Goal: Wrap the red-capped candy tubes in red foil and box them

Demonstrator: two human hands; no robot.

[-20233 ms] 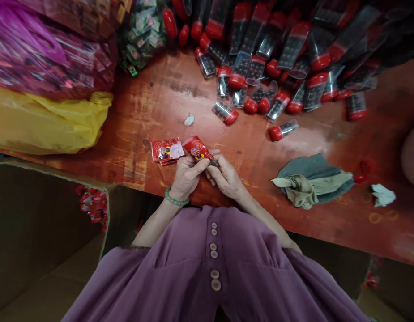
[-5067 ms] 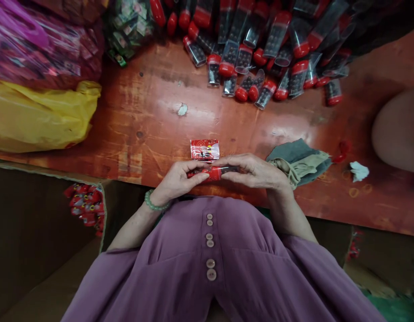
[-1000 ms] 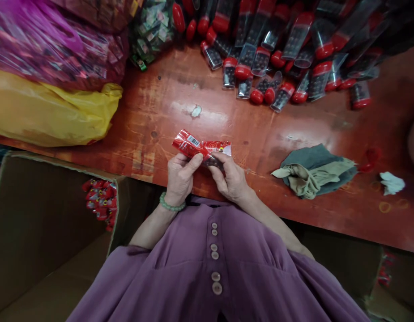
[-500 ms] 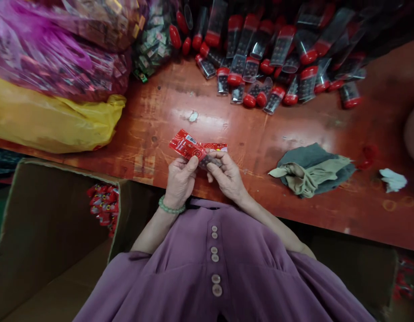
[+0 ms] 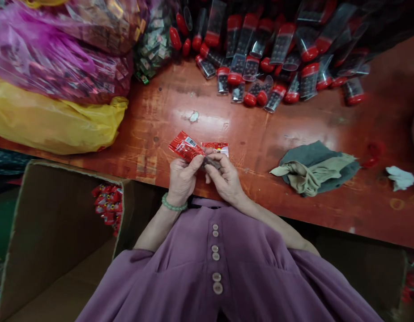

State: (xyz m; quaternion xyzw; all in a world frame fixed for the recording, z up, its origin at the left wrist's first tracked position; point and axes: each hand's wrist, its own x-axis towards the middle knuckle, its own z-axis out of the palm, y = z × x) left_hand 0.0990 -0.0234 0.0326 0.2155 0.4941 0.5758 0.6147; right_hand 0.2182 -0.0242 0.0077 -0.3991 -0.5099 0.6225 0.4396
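Close to my body, over the table's near edge, both hands hold one red printed packet (image 5: 185, 146) with a white barcode. My left hand (image 5: 183, 176), with a green bead bracelet at the wrist, pinches its middle between thumb and fingers. At the packet's other end, my right hand (image 5: 227, 179) grips a dark, see-through part (image 5: 211, 163); its contents are mostly covered by fingers. Just behind my right fingers lies a second red packet (image 5: 220, 146) on the table, partly hidden.
Clear tubes with red caps and dark balls (image 5: 275, 96) are heaped at the back. Purple (image 5: 102, 80) and yellow (image 5: 59, 127) bags fill the left. A cardboard box (image 5: 67, 170) with red packets (image 5: 109, 203) stands lower left. Crumpled cloth (image 5: 314, 170) lies right.
The red packet has been drawn together and crumpled around its middle, and less of the dark part shows. My left thumb has slid right along it. The view has shifted slightly.
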